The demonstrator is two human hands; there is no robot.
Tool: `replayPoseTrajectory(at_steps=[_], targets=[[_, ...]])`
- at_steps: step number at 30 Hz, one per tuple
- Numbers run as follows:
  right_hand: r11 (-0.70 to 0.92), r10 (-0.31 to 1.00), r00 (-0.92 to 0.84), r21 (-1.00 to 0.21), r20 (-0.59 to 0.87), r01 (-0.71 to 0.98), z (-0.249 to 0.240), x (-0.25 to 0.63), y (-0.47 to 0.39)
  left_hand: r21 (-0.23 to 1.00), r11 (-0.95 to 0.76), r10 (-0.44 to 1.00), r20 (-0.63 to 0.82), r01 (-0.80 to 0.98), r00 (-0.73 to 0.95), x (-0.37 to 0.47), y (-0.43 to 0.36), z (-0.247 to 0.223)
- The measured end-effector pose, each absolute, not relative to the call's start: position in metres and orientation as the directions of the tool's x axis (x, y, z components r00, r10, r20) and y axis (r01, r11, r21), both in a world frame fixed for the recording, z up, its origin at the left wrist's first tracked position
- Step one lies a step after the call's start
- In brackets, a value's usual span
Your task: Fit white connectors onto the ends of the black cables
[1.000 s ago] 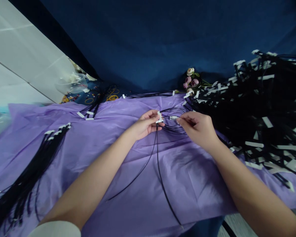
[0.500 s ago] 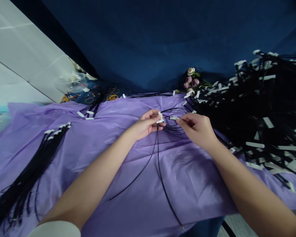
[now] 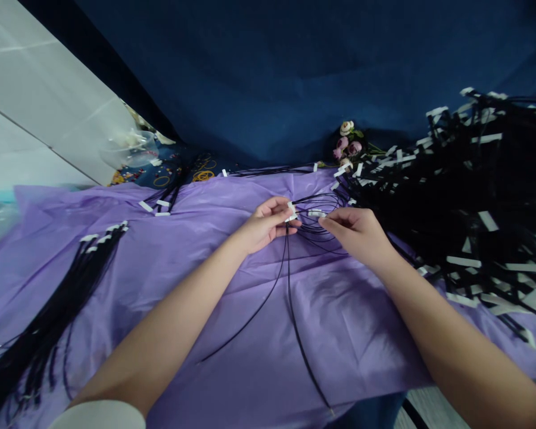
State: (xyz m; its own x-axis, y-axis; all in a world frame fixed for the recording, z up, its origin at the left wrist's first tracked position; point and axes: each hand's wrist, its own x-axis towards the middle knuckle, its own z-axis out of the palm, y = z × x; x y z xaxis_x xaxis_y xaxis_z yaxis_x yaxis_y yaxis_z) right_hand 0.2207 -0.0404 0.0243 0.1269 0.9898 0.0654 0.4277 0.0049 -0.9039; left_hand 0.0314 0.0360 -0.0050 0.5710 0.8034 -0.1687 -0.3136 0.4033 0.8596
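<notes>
My left hand (image 3: 270, 225) is closed on a coil of thin black cable (image 3: 321, 233), its thumb at a white tag (image 3: 290, 211). The loops of the coil extend rightward from the fingers, and two loose cable ends (image 3: 290, 292) hang toward the front of the table. My right hand (image 3: 354, 233) is closed in a pinch at the coil's right side. At its fingertips is a second white tag (image 3: 315, 213) on a strand; whether the fingers grip the tag or the strand beside it, I cannot tell.
Purple sheeting (image 3: 250, 369) covers the table. A large heap of black cables with white tags (image 3: 455, 196) lies at right, a neat bundle (image 3: 67, 304) at left. Behind are artificial flowers (image 3: 348, 146), yellow rubber bands (image 3: 203, 176) and a clear bowl (image 3: 129, 149).
Both hands keep their grips and nearly the same place. The white tag by the right fingertips has shifted and tilted slightly, and the hanging cable ends have swayed a little.
</notes>
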Motion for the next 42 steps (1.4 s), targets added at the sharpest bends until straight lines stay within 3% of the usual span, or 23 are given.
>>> replayPoseTrajectory(at_steps=[4,9,20,42], targets=[[-0.128,0.978,0.193,-0.951,-0.075,0.283,0.0216,0.2212,-0.0388,0.885,0.352,0.819,-0.133,-0.305,0.559,0.0333,0.034,-0.007],[-0.207,0.96,0.23,-0.954,-0.157,0.216,0.0201,0.2207,-0.0376,0.904,0.302,0.834,-0.096,-0.304,0.544,0.0345,0.032,-0.0084],[-0.243,0.957,0.196,-0.959,-0.213,0.145,0.0238,0.2194,-0.0384,0.913,0.279,0.85,-0.09,-0.299,0.519,0.0354,0.0309,-0.0078],[-0.247,0.951,0.232,-0.955,-0.206,0.162,0.0219,0.2207,-0.0371,0.909,0.278,0.855,-0.088,-0.31,0.51,0.0352,0.0302,-0.0088]])
